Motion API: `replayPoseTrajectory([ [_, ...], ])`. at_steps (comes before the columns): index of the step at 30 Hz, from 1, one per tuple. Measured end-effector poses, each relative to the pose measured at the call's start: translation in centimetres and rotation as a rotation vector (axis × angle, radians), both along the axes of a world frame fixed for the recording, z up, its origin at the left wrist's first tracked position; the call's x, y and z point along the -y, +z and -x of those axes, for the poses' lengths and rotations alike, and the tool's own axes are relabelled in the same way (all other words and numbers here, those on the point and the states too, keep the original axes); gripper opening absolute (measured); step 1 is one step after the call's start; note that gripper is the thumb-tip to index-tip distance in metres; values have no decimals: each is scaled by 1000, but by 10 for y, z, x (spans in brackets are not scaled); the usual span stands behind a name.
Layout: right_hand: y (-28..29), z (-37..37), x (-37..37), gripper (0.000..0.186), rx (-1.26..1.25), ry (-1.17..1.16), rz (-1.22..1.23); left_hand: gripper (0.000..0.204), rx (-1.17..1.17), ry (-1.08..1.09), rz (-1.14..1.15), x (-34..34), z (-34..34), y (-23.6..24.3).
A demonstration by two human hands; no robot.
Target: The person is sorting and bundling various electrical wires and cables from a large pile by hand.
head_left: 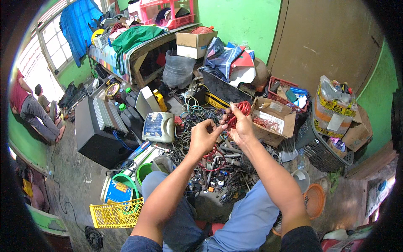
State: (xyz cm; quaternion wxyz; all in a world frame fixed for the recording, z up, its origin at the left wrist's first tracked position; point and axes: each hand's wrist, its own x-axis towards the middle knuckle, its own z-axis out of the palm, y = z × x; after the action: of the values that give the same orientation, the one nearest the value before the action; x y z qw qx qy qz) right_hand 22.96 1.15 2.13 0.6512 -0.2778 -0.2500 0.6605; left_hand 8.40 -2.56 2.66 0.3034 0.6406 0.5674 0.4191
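My right hand (pixel 238 126) is closed around a coiled bundle of red cable (pixel 243 107) at the centre, thumb raised along the loops. My left hand (pixel 203 136) is just left of it, fingers curled and pinched near my right fingertips; what it grips is too small to make out. Beneath both hands lies a tangled heap of black, grey and red cables (pixel 199 117) mixed with small parts (pixel 214 182). An open cardboard box (pixel 283 124) with more red wire sits to the right of my right hand, and a whitish plastic jerrycan (pixel 158 128) stands to the left.
Two other people (pixel 29 111) sit or lean at the far left. Around me are a black speaker box (pixel 96 143), yellow crate (pixel 109 214), orange basin (pixel 315 201), grey basket (pixel 317 151), red crate (pixel 277 84) and cluttered raised platform (pixel 105 56). A brown door (pixel 319 42) is behind.
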Motion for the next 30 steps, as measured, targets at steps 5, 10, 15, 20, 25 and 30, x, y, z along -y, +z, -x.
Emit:
replayPoseTrajectory([
  [5,-1,-4,0,20,-87,-23,52,45,-107,-94,12,-2,6,3],
  [10,1,-11,0,28,-39,-62,126,50,-188,-258,-11,-3,9,-5],
  [15,21,-15,9,38,86,-102,85,50,-208,-413,20,3,15,4],
  [20,24,-14,11,38,198,-104,95,44,-253,-519,-26,6,24,14],
  [25,24,-11,13,38,357,-74,116,33,-390,-538,-193,-2,40,3],
  [30,20,-16,12,34,541,181,63,27,-501,-399,-394,-3,57,9],
])
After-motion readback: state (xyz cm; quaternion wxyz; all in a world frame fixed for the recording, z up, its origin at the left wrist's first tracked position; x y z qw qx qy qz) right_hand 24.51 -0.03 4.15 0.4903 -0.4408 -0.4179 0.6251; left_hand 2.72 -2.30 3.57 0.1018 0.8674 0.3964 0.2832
